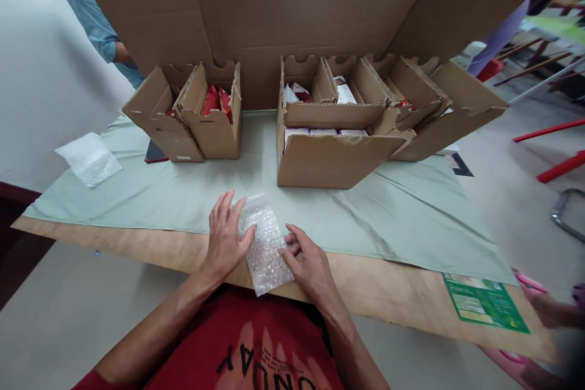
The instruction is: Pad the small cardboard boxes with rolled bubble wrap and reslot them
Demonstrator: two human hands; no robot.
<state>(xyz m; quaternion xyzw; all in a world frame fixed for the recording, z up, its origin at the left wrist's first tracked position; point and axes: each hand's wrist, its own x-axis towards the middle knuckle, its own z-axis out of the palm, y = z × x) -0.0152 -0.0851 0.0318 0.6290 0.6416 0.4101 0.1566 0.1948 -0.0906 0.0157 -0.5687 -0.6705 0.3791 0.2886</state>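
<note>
As the left hand rests with fingers loosely spread, its thumb on the left edge of a clear bubble-wrap sheet, the sheet lies across the cloth and the table's wooden front edge, its long axis running away from the wearer, far end slightly left. Probably light, soft and slippery, it would be best held by its side edges. At its right edge, the right hand has curled fingers, thumb close; whether they pinch is unclear.

Only thing I could make out was on the red shirt below the worktop: big black letters, looked like ONDAY. Green sheet on the worktop's right end had print too tiny to read.
</note>
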